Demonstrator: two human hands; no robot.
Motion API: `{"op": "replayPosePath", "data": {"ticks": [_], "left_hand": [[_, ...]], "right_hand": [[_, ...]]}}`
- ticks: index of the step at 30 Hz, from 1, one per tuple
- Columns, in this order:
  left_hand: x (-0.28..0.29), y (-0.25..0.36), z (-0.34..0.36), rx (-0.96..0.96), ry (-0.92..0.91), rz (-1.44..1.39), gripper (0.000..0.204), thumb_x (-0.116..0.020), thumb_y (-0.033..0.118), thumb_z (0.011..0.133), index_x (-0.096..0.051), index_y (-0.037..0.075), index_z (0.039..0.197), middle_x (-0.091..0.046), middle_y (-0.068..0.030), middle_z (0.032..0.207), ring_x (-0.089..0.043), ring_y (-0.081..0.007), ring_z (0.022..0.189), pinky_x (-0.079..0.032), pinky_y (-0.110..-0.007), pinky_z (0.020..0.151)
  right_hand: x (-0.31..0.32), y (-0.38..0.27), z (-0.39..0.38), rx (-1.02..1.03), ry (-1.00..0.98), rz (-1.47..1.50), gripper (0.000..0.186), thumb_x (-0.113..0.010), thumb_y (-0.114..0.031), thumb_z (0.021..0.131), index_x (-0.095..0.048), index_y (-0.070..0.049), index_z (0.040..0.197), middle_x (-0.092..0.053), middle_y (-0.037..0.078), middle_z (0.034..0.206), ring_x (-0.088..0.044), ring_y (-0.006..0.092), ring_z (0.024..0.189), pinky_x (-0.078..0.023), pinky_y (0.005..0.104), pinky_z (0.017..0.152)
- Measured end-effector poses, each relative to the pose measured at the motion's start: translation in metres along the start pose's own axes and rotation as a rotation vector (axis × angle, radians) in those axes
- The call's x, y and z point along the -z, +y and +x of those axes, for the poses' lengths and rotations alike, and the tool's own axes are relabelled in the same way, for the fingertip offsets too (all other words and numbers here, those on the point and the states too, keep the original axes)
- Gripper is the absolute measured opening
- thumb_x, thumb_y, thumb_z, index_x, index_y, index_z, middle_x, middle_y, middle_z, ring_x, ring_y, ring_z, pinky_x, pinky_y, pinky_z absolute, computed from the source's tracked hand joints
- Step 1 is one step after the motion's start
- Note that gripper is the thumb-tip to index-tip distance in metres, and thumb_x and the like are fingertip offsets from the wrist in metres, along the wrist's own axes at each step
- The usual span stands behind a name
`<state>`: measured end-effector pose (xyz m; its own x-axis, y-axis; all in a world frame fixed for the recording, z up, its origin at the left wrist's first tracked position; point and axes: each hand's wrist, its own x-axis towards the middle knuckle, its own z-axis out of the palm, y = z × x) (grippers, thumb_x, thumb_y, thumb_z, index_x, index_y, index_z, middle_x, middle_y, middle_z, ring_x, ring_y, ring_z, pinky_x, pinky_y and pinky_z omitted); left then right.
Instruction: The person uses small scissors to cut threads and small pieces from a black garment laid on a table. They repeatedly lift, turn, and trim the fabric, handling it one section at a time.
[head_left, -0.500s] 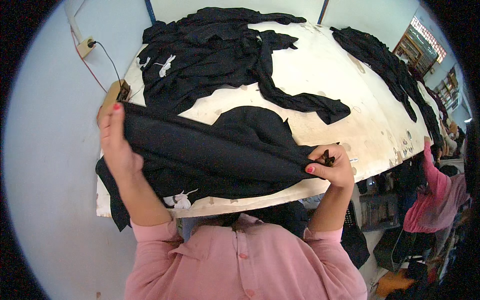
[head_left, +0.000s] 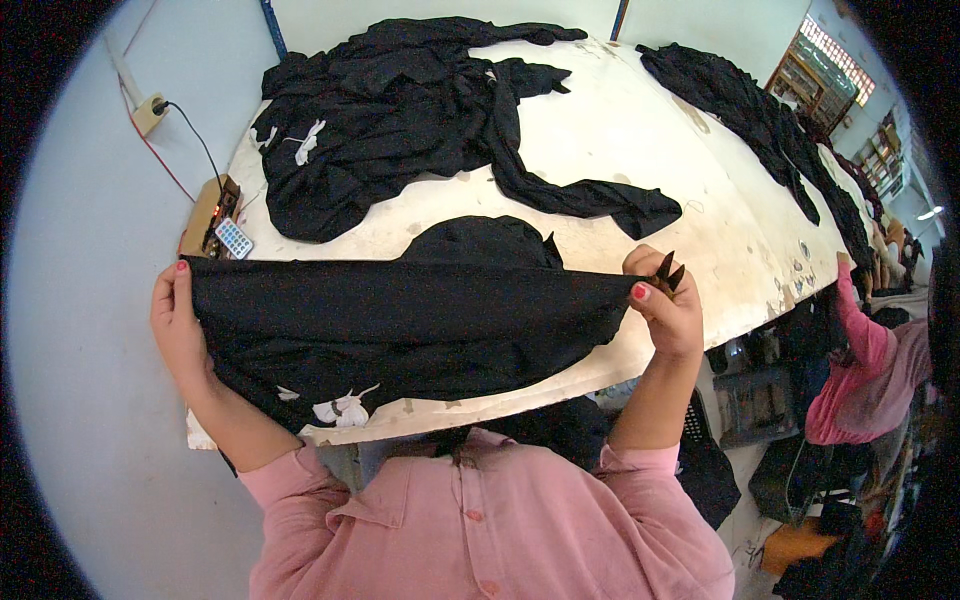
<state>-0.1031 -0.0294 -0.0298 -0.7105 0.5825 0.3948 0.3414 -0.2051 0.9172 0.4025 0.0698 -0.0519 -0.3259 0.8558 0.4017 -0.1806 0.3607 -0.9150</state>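
Observation:
A black garment [head_left: 420, 300] is stretched sideways between my two hands above the near part of the table, its top edge nearly straight. My left hand [head_left: 180, 325] is closed on its left end, thumb against the cloth. At the other end, my right hand [head_left: 668, 315] pinches the cloth between thumb and fingers. The same hand also carries what look like small dark thread snips [head_left: 668, 272], their two pointed blades sticking up past the fingers. Below the stretched cloth, a white tag or cloth bundle [head_left: 343, 408] shows at the garment's lower edge.
More black garments [head_left: 380, 120] lie heaped on the pale table [head_left: 580, 110] at the far left. Another row of dark clothes [head_left: 740, 105] runs along the right. A small box-like device [head_left: 208, 215] with a remote control [head_left: 234, 239] sits by the left wall. At the right, a person in pink [head_left: 860, 370] works.
My left hand has moved left and down, and the slanting, folded cloth is now pulled out straight. The remote control has come into view. The snips' blades now point up more clearly.

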Motion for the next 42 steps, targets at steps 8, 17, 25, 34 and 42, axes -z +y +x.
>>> {"op": "replayPosePath", "data": {"ticks": [8,17,25,34,42], "left_hand": [[-0.001,-0.025,-0.004,0.044,-0.128,0.032,0.022,-0.06,0.025,0.093,-0.064,0.005,0.098,-0.061,0.0006,0.09,-0.051,-0.0087,0.084,-0.04,-0.023,0.078],[-0.141,0.059,-0.098,-0.368,-0.595,0.238,0.036,-0.068,0.022,0.083,-0.06,0.003,0.113,-0.062,-0.0139,0.112,-0.062,-0.0294,0.097,-0.048,-0.037,0.085],[-0.186,0.064,-0.109,-0.077,-1.344,-0.14,0.031,-0.072,0.023,0.082,-0.064,0.001,0.102,-0.066,-0.0069,0.091,-0.061,-0.0133,0.082,-0.048,-0.028,0.073],[-0.177,0.079,-0.115,0.297,-1.237,-0.418,0.015,-0.066,0.014,0.087,-0.065,0.003,0.096,-0.059,0.0034,0.085,-0.051,-0.0038,0.079,-0.041,-0.019,0.071],[-0.179,0.074,-0.118,0.044,-1.27,-0.423,0.019,-0.067,0.013,0.086,-0.066,-0.001,0.099,-0.064,-0.003,0.087,-0.058,-0.0099,0.08,-0.045,-0.025,0.072]], "right_hand": [[0.002,0.003,-0.009,-0.127,0.155,0.243,0.019,-0.063,-0.016,0.085,-0.057,-0.005,0.1,-0.051,-0.001,0.071,-0.04,0.0061,0.053,-0.028,0.0207,0.046],[-0.034,0.0,-0.003,-0.137,0.346,0.175,0.021,-0.06,-0.021,0.09,-0.054,-0.007,0.104,-0.047,-0.004,0.07,-0.036,0.0043,0.048,-0.025,0.0197,0.042],[-0.02,-0.004,-0.01,-0.036,0.308,0.22,0.017,-0.057,-0.02,0.093,-0.053,-0.008,0.105,-0.054,-0.001,0.072,-0.041,0.004,0.051,-0.03,0.0191,0.045],[-0.063,-0.017,-0.008,0.213,0.419,-0.875,0.036,-0.075,-0.013,0.076,-0.062,-0.003,0.108,-0.058,0.01,0.086,-0.059,0.0225,0.079,-0.047,0.0305,0.068],[-0.102,-0.023,0.004,0.555,0.098,-0.836,0.026,-0.074,0.004,0.066,-0.069,-0.004,0.091,-0.06,0.008,0.082,-0.06,0.0173,0.064,-0.046,0.0251,0.054]]}}
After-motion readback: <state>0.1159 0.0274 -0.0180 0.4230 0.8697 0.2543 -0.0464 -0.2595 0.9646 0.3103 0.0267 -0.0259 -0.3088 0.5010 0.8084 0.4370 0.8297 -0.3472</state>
